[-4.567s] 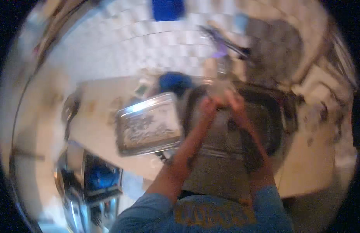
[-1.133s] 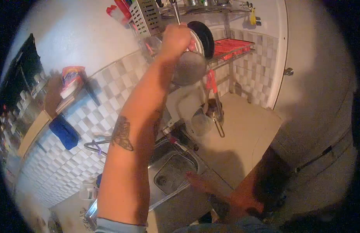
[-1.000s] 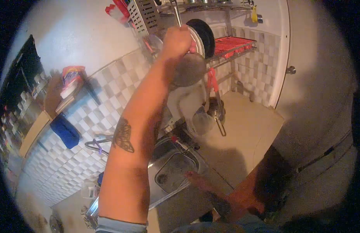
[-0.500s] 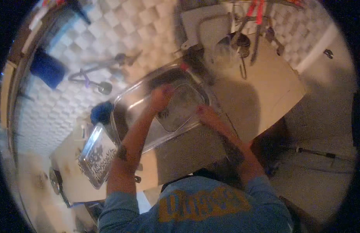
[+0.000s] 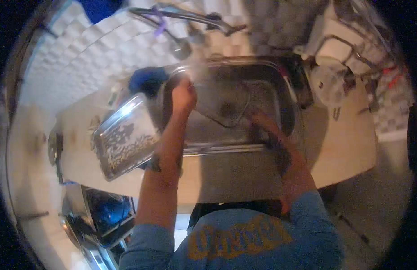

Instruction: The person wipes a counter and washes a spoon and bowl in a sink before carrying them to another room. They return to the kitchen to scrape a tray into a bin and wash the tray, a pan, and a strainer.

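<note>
A clear, rectangular container [image 5: 217,96], blurred by motion, is tilted inside the metal sink [image 5: 226,147]. My left hand [image 5: 184,96] is closed at the container's left side, near the sink's left wall. At the container's lower right edge is my right hand [image 5: 262,120]; its fingers are smeared, and whether they grip anything is hidden. On the counter left of the sink, a metal tray [image 5: 126,135] with scattered pale bits lies at an angle. The faucet head [image 5: 181,50] hangs above the sink's back left part.
A blue cloth-like item [image 5: 147,81] sits between the tray and the faucet. Right of the sink, a clear round vessel [image 5: 328,83] stands on the wooden counter [image 5: 341,148]. An open appliance or drawer with shiny contents [image 5: 109,211] is below the counter at left.
The view has turned and shifted, so the sink now appears level and further right. The container has tilted; my left hand is now by the sink's back left corner.
</note>
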`<move>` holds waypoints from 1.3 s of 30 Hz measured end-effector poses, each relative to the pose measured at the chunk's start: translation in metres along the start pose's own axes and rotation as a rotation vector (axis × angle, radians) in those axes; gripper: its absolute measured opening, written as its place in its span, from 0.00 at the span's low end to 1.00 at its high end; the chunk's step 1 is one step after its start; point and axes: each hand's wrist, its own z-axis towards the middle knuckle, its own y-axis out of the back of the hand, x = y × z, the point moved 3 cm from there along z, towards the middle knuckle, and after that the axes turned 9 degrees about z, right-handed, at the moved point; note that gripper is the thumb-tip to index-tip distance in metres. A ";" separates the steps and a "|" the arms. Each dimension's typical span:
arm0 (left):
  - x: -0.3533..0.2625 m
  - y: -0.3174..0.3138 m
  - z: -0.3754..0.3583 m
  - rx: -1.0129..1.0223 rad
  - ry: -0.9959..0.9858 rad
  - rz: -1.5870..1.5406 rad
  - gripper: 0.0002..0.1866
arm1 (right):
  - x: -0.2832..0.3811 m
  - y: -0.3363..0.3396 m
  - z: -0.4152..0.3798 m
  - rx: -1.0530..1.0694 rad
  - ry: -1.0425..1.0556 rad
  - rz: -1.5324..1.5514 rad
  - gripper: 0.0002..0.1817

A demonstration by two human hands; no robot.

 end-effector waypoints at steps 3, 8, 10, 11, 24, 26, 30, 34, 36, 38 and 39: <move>-0.003 0.046 0.030 -0.225 -0.313 -0.064 0.04 | 0.056 0.003 0.028 -0.872 0.431 0.061 0.47; -0.011 0.042 0.039 -0.431 -0.399 -0.108 0.06 | 0.240 0.046 -0.028 -1.022 0.848 -0.275 0.42; -0.013 0.031 0.035 -0.403 -0.464 -0.178 0.04 | 0.259 0.054 -0.009 -0.685 0.686 -0.346 0.33; -0.011 0.027 0.035 -0.382 -0.500 -0.216 0.04 | 0.262 0.058 0.002 -0.521 0.592 -0.380 0.30; 0.386 0.133 0.125 0.450 -0.011 0.805 0.13 | 0.204 0.048 0.119 -0.452 0.389 -0.832 0.29; 0.415 0.103 0.130 0.656 0.018 0.584 0.12 | 0.172 0.047 0.101 -0.488 0.364 -0.282 0.28; 0.434 0.067 0.151 0.739 0.014 0.002 0.10 | 0.148 0.017 0.021 -0.283 -0.050 0.788 0.26; 0.329 0.173 0.111 0.514 -0.246 -0.410 0.27 | 0.136 -0.019 -0.049 -0.283 0.205 1.138 0.28; 0.275 0.212 0.092 0.517 -0.140 -0.876 0.38 | 0.129 -0.038 -0.068 -0.283 0.371 1.328 0.29; 0.199 0.198 0.059 0.411 -0.218 -0.828 0.37 | 0.136 -0.049 -0.083 -0.406 0.341 1.281 0.31; 0.174 0.175 0.049 0.319 -0.358 -0.642 0.37 | 0.143 -0.052 -0.087 -0.457 0.332 1.253 0.32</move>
